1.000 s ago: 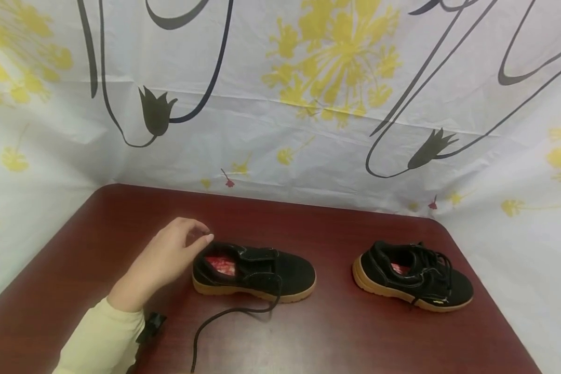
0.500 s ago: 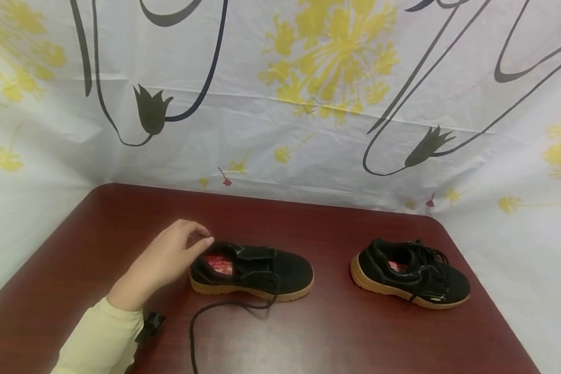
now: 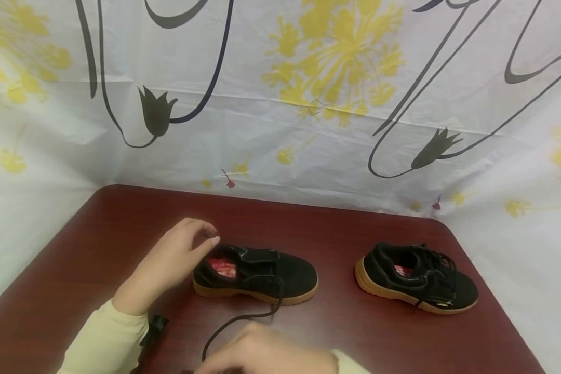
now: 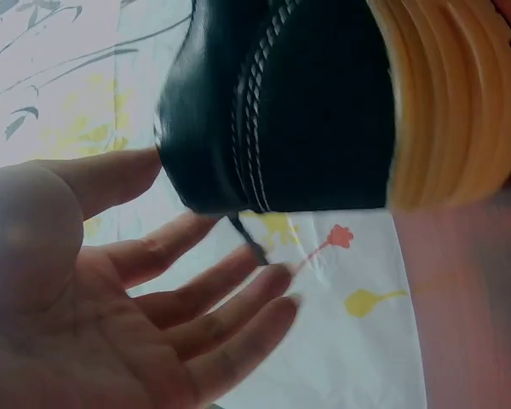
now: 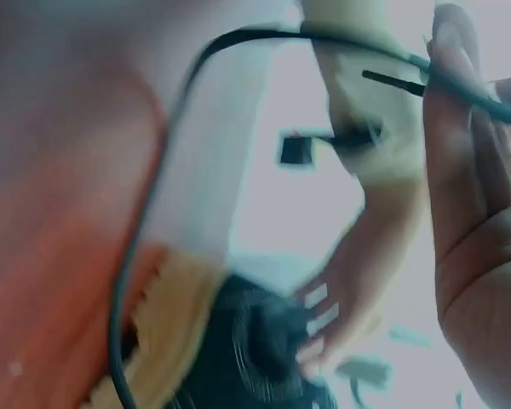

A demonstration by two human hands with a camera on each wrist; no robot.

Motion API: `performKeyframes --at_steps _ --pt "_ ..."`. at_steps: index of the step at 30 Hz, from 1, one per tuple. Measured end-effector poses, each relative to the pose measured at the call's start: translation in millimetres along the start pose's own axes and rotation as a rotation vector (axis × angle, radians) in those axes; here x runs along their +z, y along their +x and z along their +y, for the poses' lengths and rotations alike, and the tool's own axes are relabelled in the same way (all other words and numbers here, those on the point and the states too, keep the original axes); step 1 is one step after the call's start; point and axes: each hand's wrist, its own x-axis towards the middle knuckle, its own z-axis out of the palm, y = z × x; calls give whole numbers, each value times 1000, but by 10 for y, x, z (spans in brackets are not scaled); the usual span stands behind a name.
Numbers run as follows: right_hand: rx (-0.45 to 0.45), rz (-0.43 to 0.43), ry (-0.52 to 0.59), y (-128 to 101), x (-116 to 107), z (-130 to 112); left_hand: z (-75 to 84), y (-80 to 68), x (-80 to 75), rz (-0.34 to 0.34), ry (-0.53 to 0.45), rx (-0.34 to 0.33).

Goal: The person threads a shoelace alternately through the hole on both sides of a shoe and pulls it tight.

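Black suede and a tan gum sole make up the nearer shoe (image 3: 254,274), which lies on its sole on the dark red table (image 3: 336,337) with its toe pointing right and its red-patterned lining showing. The left hand (image 3: 170,262) is at the shoe's heel, fingers straight and slightly spread, their tips touching the heel collar; the left wrist view shows the open palm and loose fingers (image 4: 196,315) just beside the black heel and ribbed sole, gripping nothing. A long black lace (image 3: 243,319) trails loose from the shoe's front and curves toward the near table edge, where the right hand (image 3: 266,356) reaches in, blurred, at the bottom of the head view. In the right wrist view the lace (image 5: 238,38) runs across the fingertips (image 5: 456,51) of that hand and its tip end lies against them; the fingers look nearly straight, and whether they pinch the lace cannot be told. A second black shoe (image 3: 418,278), laced, sits well apart to the right on the same table. Behind the table hangs a white cloth (image 3: 280,104) printed with yellow flowers and dark stems.
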Motion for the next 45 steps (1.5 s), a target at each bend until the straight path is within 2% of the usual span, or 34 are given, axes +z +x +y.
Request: performKeyframes --at_steps 4,6,7,9,12,14,18,20,23,27,31,33,36,40,45 --pt "-82 108 325 -145 -347 49 114 43 77 78 -4 68" --pt "-126 168 439 -209 -490 99 171 73 115 97 -1 120" --pt "-138 214 451 -235 -560 123 197 92 135 94 2 157" --pt "-148 348 371 -278 -692 182 249 129 186 41 6 215" --pt "-132 562 195 -310 -866 283 321 196 281 -84 35 282" --pt "-141 688 100 -320 -954 358 364 234 349 -168 66 288" --pt "-119 858 201 -355 -1052 453 408 297 453 -252 108 286" --pt "-73 928 300 -373 -1077 498 408 312 481 -249 121 291" --pt "71 1007 437 -388 -1098 580 385 313 505 -220 145 310" --pt "274 1024 539 -370 -1115 717 342 302 560 -133 220 391" --pt "401 973 577 -364 -1119 848 302 305 619 -31 278 469" --pt "451 952 610 -375 -1105 893 289 302 628 -3 279 483" --pt "509 945 617 -380 -1073 969 273 296 615 2 258 473" --pt "542 961 562 -336 -1018 1068 278 299 586 -5 218 453" --pt "565 963 410 -270 -941 1147 287 306 597 1 205 450"
